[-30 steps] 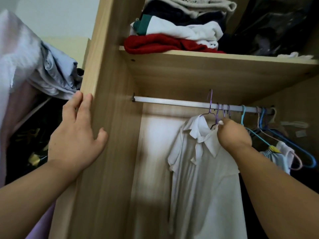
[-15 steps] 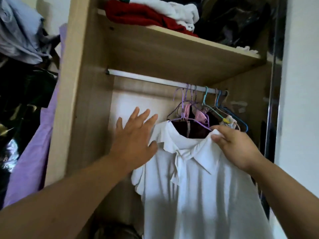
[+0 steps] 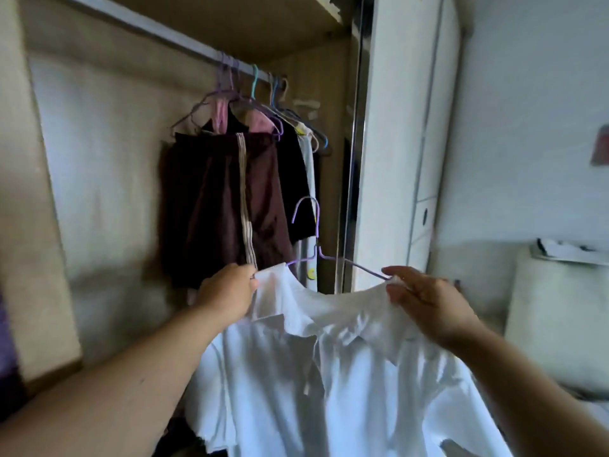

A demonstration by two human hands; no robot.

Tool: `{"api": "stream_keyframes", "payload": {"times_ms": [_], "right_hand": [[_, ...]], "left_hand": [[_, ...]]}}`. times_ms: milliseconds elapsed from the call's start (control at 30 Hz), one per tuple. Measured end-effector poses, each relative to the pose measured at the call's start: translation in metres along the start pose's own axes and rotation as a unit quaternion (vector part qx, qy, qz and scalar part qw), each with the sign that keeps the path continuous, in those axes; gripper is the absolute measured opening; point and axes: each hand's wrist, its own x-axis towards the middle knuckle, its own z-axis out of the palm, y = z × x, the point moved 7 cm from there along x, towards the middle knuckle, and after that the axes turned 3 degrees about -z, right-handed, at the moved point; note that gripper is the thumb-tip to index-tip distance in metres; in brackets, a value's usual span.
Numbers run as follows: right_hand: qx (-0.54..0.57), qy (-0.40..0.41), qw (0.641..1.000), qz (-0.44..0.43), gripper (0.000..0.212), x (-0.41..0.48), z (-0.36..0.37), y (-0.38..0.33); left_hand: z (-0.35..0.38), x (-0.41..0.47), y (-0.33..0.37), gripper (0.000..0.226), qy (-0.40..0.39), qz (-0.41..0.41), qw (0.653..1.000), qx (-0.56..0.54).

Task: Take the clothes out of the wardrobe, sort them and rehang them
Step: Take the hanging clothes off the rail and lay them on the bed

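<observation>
White shirt [image 3: 329,374] on a purple wire hanger [image 3: 317,239] is held nearest the camera, clear of the wardrobe rail [image 3: 184,44]. Its collar is pinched at one side by the left hand [image 3: 227,295] and at the other by the right hand [image 3: 428,305]. Behind it, maroon shorts [image 3: 217,206] with a striped band and other garments are hung at the rail's right end. A white panelled door [image 3: 395,143] is seen to the right, a pale wall [image 3: 527,110] beyond.
</observation>
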Motion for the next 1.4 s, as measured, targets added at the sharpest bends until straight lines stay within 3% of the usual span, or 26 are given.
{"api": "stream_keyframes", "payload": {"times_ms": [100, 200, 300, 500, 667, 800, 1033, 1200, 1300, 1400], "right_hand": [[-0.024, 0.052, 0.99, 0.126, 0.031, -0.078, 0.001, 0.001], [-0.047, 0.068, 0.972, 0.221, 0.014, -0.164, 0.005, -0.016], [-0.067, 0.048, 0.945, 0.318, 0.027, -0.247, 0.015, -0.035], [-0.045, -0.005, 0.874, 0.484, 0.031, -0.414, 0.033, -0.065], [-0.031, -0.029, 0.799, 0.599, 0.035, -0.559, 0.014, -0.089], [-0.02, -0.001, 0.738, 0.674, 0.035, -0.669, -0.02, -0.121], [0.035, 0.175, 0.595, 0.784, 0.027, -0.845, -0.104, -0.192], [-0.048, 0.143, 0.549, 0.822, 0.03, -0.935, -0.135, -0.186], [-0.061, 0.087, 0.525, 0.845, 0.03, -0.971, -0.127, -0.158], [-0.049, 0.082, 0.506, 0.857, 0.019, -0.995, -0.123, -0.129]], "left_hand": [[0.014, -0.035, 0.021, 0.022, 0.005, 0.071, 0.995, -0.066], [0.023, -0.076, 0.03, 0.018, -0.003, 0.131, 0.988, -0.08], [0.04, -0.112, 0.038, 0.015, -0.071, 0.206, 0.967, -0.133], [0.099, -0.206, 0.073, 0.02, -0.22, 0.317, 0.91, -0.153], [0.148, -0.319, 0.132, 0.021, -0.336, 0.407, 0.839, -0.134], [0.172, -0.429, 0.192, 0.019, -0.41, 0.468, 0.772, -0.131], [0.17, -0.623, 0.306, 0.02, -0.497, 0.551, 0.656, -0.139], [0.175, -0.713, 0.365, 0.027, -0.507, 0.575, 0.636, -0.085], [0.193, -0.742, 0.385, 0.034, -0.506, 0.569, 0.647, -0.032], [0.209, -0.761, 0.405, 0.033, -0.497, 0.57, 0.654, -0.002]]}}
